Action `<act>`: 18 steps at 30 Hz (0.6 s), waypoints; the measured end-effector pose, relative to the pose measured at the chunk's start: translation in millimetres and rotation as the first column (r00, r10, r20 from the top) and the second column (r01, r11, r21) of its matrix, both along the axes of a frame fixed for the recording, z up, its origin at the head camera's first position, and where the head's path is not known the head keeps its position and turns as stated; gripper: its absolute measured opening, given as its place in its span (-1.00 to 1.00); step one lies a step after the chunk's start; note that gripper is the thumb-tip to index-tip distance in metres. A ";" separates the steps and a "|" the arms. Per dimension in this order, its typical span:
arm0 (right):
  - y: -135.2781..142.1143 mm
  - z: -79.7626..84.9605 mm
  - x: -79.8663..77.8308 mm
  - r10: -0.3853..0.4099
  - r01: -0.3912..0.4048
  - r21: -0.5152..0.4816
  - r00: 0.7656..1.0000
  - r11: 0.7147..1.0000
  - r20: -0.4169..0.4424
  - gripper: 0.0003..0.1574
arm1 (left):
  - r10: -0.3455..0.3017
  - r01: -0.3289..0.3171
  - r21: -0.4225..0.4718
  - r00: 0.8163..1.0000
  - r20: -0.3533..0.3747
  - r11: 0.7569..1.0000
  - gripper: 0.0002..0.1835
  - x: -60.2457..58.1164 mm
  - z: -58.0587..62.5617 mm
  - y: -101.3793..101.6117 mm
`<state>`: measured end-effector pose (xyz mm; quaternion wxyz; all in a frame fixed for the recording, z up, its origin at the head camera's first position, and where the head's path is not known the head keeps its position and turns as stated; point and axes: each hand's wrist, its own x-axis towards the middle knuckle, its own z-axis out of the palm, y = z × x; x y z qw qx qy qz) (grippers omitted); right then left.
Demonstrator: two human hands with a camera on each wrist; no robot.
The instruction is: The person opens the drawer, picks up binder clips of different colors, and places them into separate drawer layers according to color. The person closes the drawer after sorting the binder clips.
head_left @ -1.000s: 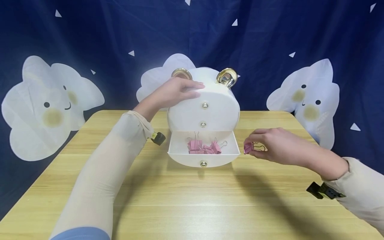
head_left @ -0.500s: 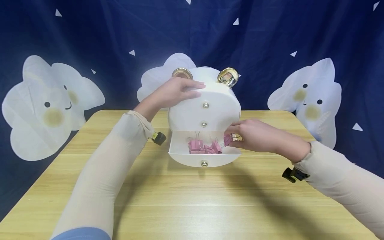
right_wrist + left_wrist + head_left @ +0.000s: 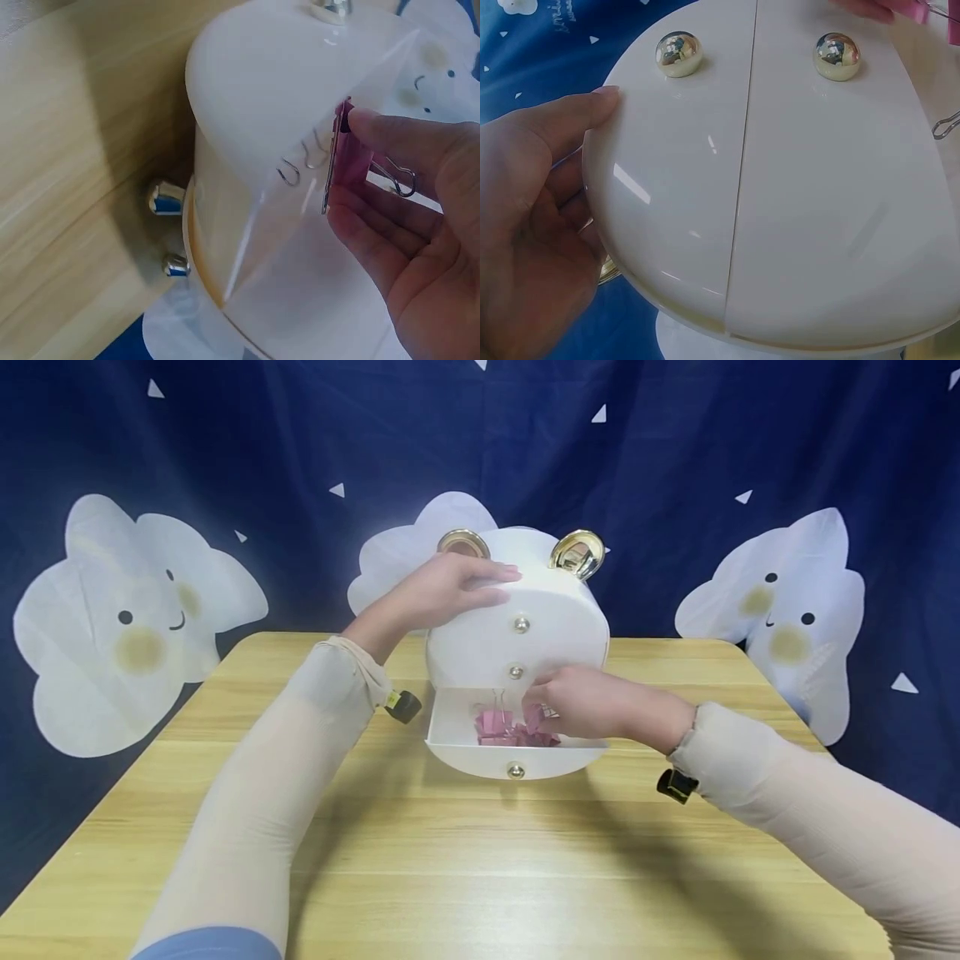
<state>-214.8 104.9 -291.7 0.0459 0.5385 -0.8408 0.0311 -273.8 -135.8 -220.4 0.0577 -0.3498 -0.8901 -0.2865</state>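
A white bear-shaped drawer box (image 3: 480, 647) stands on the table with its bottom drawer (image 3: 472, 762) pulled out. Several pink binder clips (image 3: 495, 725) lie inside that drawer. My left hand (image 3: 450, 585) rests on the top left of the box, beside the ear, the thumb at the front edge in the left wrist view. My right hand (image 3: 585, 703) is over the right part of the drawer. Between thumb and fingers it pinches a pink binder clip (image 3: 352, 156), whose wire handles stick out in the right wrist view. In the head view the hand partly covers the clips.
Two gold ears, the right ear (image 3: 577, 555) in full view, top the box. The upper drawers are closed, each with a round gold knob (image 3: 521, 624). Around the box spreads the wooden table (image 3: 480, 868), with a blue cloth (image 3: 300, 435) with cloud faces behind.
My right hand has moved left from beside the box to over the open drawer, carrying the pink binder clip. My left hand has stayed on the box.
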 end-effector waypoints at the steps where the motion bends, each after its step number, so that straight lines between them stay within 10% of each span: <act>1: -2.3 -1.1 -0.9 -0.003 0.003 0.011 1.000 1.000 0.002 -0.89 | 0.001 -0.001 -0.001 1.000 -0.001 1.000 -0.59 0.1 0.1 -0.1; 18: -11.6 -3.5 -12.0 0.018 -0.014 0.075 0.998 0.997 -0.063 -0.85 | 0.010 -0.010 -0.014 1.000 -0.002 1.000 -0.59 2.1 1.7 0.5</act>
